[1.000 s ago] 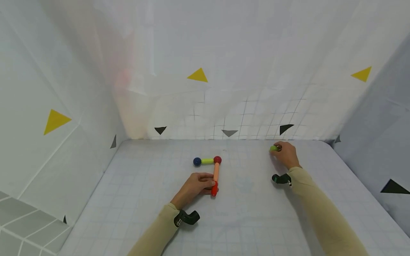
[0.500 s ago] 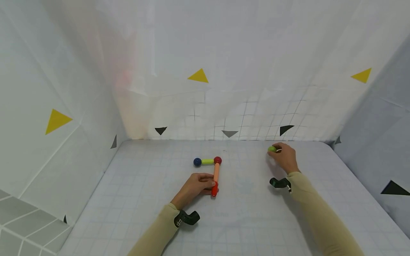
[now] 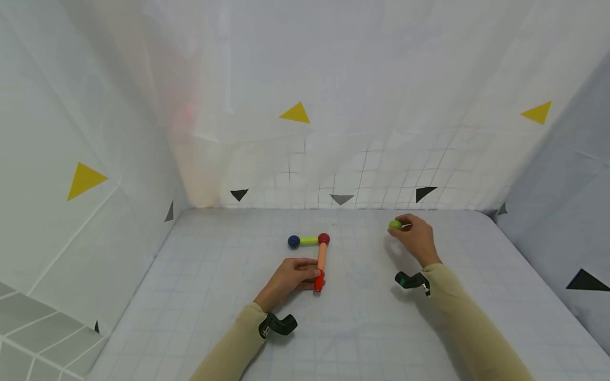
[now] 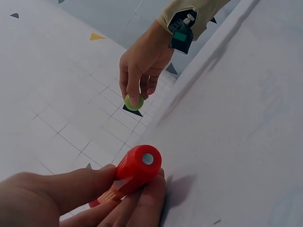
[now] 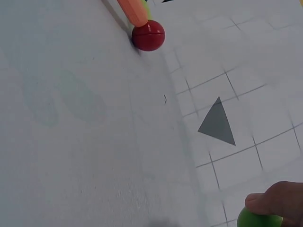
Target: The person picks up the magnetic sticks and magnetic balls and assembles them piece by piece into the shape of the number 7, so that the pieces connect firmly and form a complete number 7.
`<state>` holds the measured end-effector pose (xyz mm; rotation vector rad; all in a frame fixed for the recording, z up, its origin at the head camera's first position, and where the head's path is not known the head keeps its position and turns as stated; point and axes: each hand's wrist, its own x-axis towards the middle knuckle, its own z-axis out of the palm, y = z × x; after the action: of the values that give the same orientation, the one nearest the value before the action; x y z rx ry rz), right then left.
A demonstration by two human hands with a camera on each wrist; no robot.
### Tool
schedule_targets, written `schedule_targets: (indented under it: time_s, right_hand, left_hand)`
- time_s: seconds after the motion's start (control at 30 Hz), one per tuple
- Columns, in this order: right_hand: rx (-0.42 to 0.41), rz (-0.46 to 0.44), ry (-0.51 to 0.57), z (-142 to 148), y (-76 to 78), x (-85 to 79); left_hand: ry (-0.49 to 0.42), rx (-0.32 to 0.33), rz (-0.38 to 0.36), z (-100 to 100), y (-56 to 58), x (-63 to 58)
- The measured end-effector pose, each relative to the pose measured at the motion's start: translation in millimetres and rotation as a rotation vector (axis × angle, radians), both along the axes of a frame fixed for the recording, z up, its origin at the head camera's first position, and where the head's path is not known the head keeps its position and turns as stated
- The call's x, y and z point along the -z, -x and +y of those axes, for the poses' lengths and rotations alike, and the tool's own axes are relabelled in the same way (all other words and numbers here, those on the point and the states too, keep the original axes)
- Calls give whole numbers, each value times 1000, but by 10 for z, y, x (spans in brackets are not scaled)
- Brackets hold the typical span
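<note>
My left hand (image 3: 290,278) pinches a red rod (image 3: 319,281) between thumb and fingers. In the left wrist view the red rod (image 4: 139,163) shows a round silvery disc in its end. An orange rod (image 3: 322,256) runs on from it to a red ball (image 3: 323,239). From that ball a yellow-green rod (image 3: 308,241) leads left to a dark blue ball (image 3: 294,242). Farther right, my right hand (image 3: 416,238) holds a green ball (image 3: 395,225) at its fingertips, over the table with a shadow beneath. The right wrist view shows the thumb on the green ball (image 5: 258,218).
The white table (image 3: 362,328) carries a faint grid. A white back wall (image 3: 381,79) with yellow and black triangles rises behind it, and side walls (image 3: 562,211) flank it. Each wrist wears a small dark camera (image 3: 281,324).
My right hand has moved left and slightly nearer with the green ball in its fingers. The left hand and the joined rods and balls have stayed in place.
</note>
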<state>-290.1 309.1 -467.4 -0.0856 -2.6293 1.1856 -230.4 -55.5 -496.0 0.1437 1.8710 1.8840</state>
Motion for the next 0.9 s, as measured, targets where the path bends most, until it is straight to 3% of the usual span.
schedule_targets:
  time_s: [0.4, 0.63, 0.9]
  right_hand:
    - [-77, 105, -29, -186, -170, -38]
    - [-93, 110, -22, -299, -254, -69]
    - [-114, 138, -5, -388, -317, -85]
  left_hand:
    - [2, -24, 9, 22, -15, 27]
    - [3, -53, 16, 57, -11, 57]
    - [-42, -35, 12, 62, -17, 52]
